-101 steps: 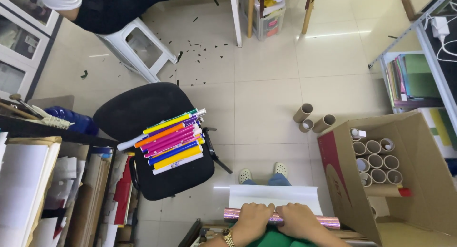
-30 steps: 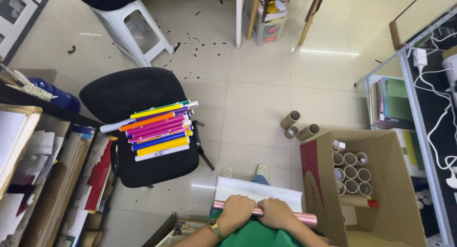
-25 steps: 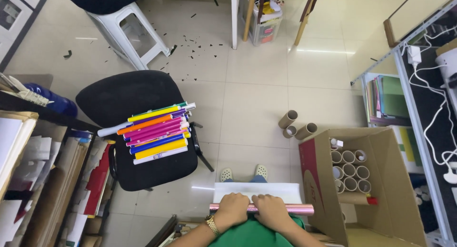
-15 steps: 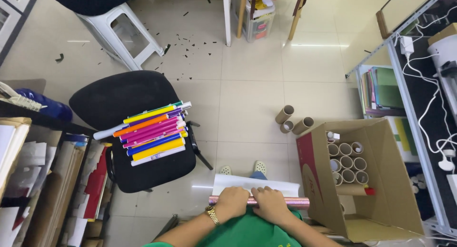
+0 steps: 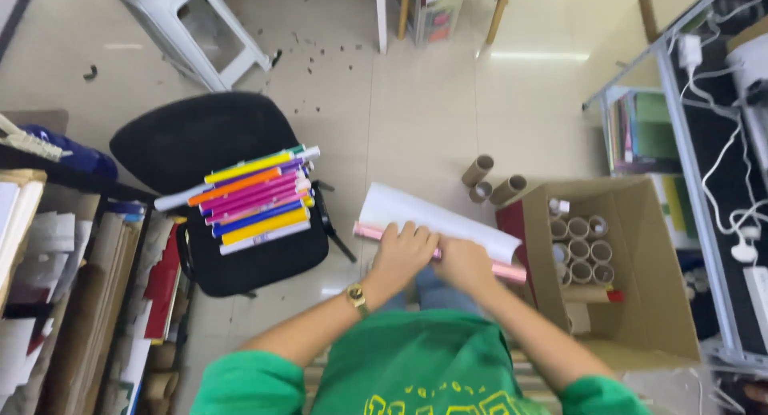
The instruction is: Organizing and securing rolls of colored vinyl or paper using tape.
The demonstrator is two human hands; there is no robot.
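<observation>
My left hand (image 5: 402, 253) and my right hand (image 5: 464, 265) rest side by side on a pink roll (image 5: 364, 231) held across my lap, fingers curled over it. A white sheet (image 5: 432, 218) hangs out from the roll on its far side. A gold watch (image 5: 357, 297) is on my left wrist and I wear green sleeves. To the left, a black chair (image 5: 200, 143) carries a stack of several coloured rolls (image 5: 252, 197).
A cardboard box (image 5: 640, 271) with several empty cardboard tubes standing in it is at my right. Three loose tubes (image 5: 492, 179) lie on the tiled floor. A white stool (image 5: 196, 31) stands beyond the chair. Shelves of paper (image 5: 72, 287) fill the left, a wire rack (image 5: 704, 143) the right.
Both hands lifted the pink roll up and away from my body and tilted it, left end higher. The white sheet now slants with it. My view dropped closer.
</observation>
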